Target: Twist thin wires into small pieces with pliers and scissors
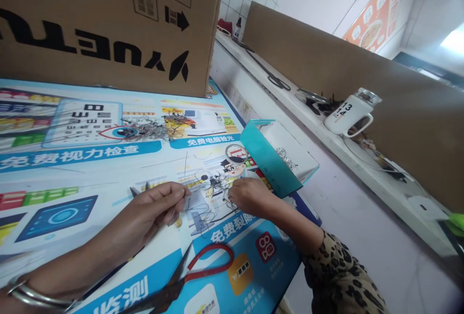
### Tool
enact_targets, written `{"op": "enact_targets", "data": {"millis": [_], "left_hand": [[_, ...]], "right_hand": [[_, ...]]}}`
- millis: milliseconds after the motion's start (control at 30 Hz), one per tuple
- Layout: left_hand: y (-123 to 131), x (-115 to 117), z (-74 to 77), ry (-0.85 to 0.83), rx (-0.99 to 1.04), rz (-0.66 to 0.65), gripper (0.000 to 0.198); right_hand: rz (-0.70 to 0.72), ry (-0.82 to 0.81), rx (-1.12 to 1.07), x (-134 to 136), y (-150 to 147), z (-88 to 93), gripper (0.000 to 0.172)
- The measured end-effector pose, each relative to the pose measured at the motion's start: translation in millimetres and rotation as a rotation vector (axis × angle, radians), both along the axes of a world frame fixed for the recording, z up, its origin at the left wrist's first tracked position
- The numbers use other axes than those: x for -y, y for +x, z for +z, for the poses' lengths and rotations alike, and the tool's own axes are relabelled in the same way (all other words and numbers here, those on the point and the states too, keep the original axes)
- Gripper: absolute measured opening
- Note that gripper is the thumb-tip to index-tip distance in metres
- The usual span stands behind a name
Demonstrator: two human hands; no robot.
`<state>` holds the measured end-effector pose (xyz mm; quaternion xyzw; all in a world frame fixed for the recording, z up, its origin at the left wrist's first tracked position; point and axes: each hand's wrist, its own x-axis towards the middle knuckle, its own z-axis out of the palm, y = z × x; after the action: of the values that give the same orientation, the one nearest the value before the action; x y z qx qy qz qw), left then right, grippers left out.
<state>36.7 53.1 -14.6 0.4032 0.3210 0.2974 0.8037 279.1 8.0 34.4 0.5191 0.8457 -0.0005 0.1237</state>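
My left hand [159, 203] is closed in a pinch, with fine wire strands [203, 212] running from its fingertips. My right hand [250, 195] is closed, fingertips down at a small heap of thin wires with dark bits [216, 182]; what it grips is hidden. Loose wire loops lie on the printed sheet between the hands. Below them rest scissors [210, 261] with red handles and dark blades. To the right of my right hand, an open teal and white box [271, 159] holds a tangle of wire pieces [286, 158].
A larger wire pile [148, 129] lies farther back on the printed table cover [152, 169]. Behind it stands a big cardboard box [108, 24]. A roll of clear tape [236, 153] sits near the teal box. On the ledge [308, 123] at right is a white lidded mug [350, 113].
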Motion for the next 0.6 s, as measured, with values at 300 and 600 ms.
{"op": "enact_targets", "data": {"millis": [300, 600], "left_hand": [[1.2, 1.4, 6.6, 0.009, -0.019, 0.003, 0.02], [0.2, 0.6, 1.6, 0.023, 0.013, 0.008, 0.019]], "right_hand": [[0.057, -0.075, 0.11, -9.3, -12.1, 2.0, 0.017], [-0.033, -0.093, -0.019, -18.2, -2.5, 2.3, 0.01]]}}
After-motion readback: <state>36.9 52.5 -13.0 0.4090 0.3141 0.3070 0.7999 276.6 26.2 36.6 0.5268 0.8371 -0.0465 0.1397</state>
